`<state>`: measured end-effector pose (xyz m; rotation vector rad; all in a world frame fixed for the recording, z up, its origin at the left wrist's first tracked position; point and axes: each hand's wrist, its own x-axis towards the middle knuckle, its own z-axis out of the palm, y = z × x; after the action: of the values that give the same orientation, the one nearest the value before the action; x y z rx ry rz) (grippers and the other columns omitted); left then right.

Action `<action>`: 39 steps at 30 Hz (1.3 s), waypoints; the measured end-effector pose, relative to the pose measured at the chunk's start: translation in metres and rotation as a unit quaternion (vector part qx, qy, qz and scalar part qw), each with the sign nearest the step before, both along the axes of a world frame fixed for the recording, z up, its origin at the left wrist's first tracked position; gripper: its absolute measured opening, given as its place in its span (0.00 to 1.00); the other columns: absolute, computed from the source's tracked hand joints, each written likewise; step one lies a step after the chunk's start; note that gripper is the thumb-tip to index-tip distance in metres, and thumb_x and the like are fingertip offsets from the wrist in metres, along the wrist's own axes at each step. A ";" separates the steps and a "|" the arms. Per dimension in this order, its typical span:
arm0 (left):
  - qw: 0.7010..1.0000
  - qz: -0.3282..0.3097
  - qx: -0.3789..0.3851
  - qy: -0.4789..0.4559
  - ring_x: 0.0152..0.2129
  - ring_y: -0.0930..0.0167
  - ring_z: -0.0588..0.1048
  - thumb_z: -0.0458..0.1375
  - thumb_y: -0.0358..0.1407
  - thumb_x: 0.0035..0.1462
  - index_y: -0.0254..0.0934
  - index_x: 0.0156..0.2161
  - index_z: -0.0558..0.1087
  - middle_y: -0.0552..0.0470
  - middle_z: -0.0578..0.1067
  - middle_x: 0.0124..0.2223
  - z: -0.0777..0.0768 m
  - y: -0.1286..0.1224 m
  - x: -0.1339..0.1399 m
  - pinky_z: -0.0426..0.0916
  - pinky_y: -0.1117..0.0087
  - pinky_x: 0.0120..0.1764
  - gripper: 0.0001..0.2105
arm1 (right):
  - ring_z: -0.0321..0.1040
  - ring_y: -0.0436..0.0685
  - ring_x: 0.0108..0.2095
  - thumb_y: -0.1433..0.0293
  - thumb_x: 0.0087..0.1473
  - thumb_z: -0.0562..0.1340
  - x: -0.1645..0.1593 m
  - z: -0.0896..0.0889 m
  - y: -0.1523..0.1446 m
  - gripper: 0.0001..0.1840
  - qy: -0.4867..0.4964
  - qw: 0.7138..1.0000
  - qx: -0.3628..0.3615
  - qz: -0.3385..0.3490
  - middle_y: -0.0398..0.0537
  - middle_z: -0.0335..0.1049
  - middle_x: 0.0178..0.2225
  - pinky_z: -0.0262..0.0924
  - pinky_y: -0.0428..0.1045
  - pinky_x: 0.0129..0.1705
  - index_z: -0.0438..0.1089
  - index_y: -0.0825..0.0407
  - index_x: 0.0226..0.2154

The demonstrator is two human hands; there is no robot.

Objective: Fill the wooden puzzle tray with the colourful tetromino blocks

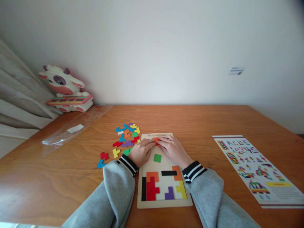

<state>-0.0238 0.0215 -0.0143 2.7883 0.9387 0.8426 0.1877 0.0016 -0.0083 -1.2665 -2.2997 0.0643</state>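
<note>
A wooden puzzle board (166,204) lies flat between my forearms. Near its far edge, my left hand (142,152) and my right hand (173,148) meet over an orange puzzle piece (156,139), fingertips closed on it from both sides. Just nearer lies a green square piece (157,158). Toward the near end sit a red piece (151,191), a purple piece (169,193), a yellow piece (181,190), two more orange pieces and two black bars, one (169,173) lying across an orange piece. My hands cover part of the board's upper half.
Several loose coloured pieces (116,153) are scattered left of the board. A clear plastic bag (78,126) lies farther left, before a cow-shaped toy keyboard (68,91). At right is a printed pattern sheet (256,171). A wall rises behind the wooden table (197,120).
</note>
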 end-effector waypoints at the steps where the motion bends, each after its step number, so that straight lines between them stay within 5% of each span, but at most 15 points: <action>1: 1.000 0.011 0.005 0.004 0.49 0.65 0.75 0.51 0.23 0.57 0.36 0.51 0.75 0.45 0.77 0.52 0.001 0.001 -0.001 0.73 0.61 0.53 0.19 | 0.69 0.63 0.51 0.70 0.64 0.59 -0.001 0.000 0.000 0.13 -0.006 1.000 0.004 -0.005 0.51 0.73 0.54 0.66 0.61 0.53 0.77 0.47 0.47; 7: 0.970 0.233 0.063 0.029 0.47 0.61 0.75 0.52 0.28 0.60 0.37 0.48 0.76 0.46 0.79 0.49 0.010 0.017 -0.037 0.72 0.58 0.52 0.15 | 0.67 0.63 0.54 0.66 0.64 0.59 0.001 -0.004 -0.004 0.16 0.062 0.998 0.001 -0.029 0.54 0.70 0.55 0.64 0.63 0.56 0.72 0.49 0.52; 10: 0.942 0.329 0.032 0.055 0.48 0.58 0.75 0.52 0.34 0.62 0.35 0.50 0.76 0.44 0.79 0.50 0.009 0.027 -0.066 0.71 0.55 0.53 0.15 | 0.67 0.62 0.55 0.65 0.64 0.57 0.004 -0.006 -0.005 0.17 0.117 0.993 -0.014 -0.023 0.53 0.70 0.53 0.63 0.62 0.58 0.68 0.48 0.54; 20: 0.948 0.308 -0.064 0.046 0.48 0.60 0.76 0.57 0.46 0.60 0.38 0.50 0.77 0.44 0.79 0.50 0.003 0.044 -0.097 0.69 0.59 0.55 0.18 | 0.69 0.61 0.51 0.64 0.64 0.57 0.019 -0.003 -0.008 0.16 0.197 0.978 -0.012 -0.061 0.53 0.71 0.50 0.65 0.60 0.55 0.67 0.48 0.53; 24: 0.947 0.312 -0.072 0.019 0.47 0.60 0.77 0.60 0.49 0.58 0.39 0.51 0.76 0.46 0.80 0.49 0.001 0.043 -0.096 0.70 0.60 0.53 0.21 | 0.67 0.59 0.55 0.68 0.65 0.54 0.024 0.000 -0.007 0.17 0.142 0.990 -0.016 -0.010 0.50 0.72 0.53 0.61 0.61 0.59 0.67 0.47 0.55; 30: 0.958 0.279 -0.012 -0.068 0.41 0.61 0.80 0.62 0.51 0.57 0.37 0.45 0.77 0.45 0.81 0.44 0.008 0.038 -0.086 0.75 0.60 0.46 0.19 | 0.67 0.60 0.56 0.70 0.65 0.53 0.017 0.000 -0.010 0.21 0.052 0.997 -0.049 0.027 0.51 0.72 0.56 0.60 0.62 0.59 0.66 0.47 0.59; 33: 0.972 0.207 0.014 -0.108 0.40 0.64 0.80 0.63 0.49 0.57 0.38 0.46 0.77 0.47 0.81 0.44 0.019 0.030 -0.067 0.75 0.63 0.46 0.18 | 0.69 0.61 0.54 0.68 0.65 0.56 0.014 0.001 -0.012 0.19 0.039 0.998 -0.044 0.024 0.52 0.75 0.52 0.60 0.63 0.58 0.69 0.47 0.56; 36: 0.989 0.074 0.019 -0.129 0.43 0.66 0.79 0.64 0.44 0.58 0.36 0.48 0.75 0.46 0.80 0.46 0.028 0.016 -0.039 0.75 0.65 0.49 0.17 | 0.71 0.60 0.51 0.65 0.63 0.58 0.011 0.005 -0.015 0.19 0.120 0.991 -0.055 0.005 0.52 0.75 0.51 0.61 0.62 0.57 0.69 0.47 0.56; 39: 0.988 -0.059 0.002 -0.146 0.46 0.68 0.78 0.63 0.39 0.59 0.36 0.48 0.75 0.46 0.79 0.48 0.031 0.001 -0.011 0.74 0.68 0.51 0.14 | 0.73 0.57 0.48 0.61 0.62 0.59 0.007 0.010 -0.016 0.24 0.294 0.947 -0.133 -0.011 0.53 0.73 0.54 0.67 0.56 0.52 0.64 0.47 0.59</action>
<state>-0.0343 0.0220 0.0168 2.5941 0.7174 1.1910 0.1946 -0.0144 0.0015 -1.1921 -1.7945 0.6730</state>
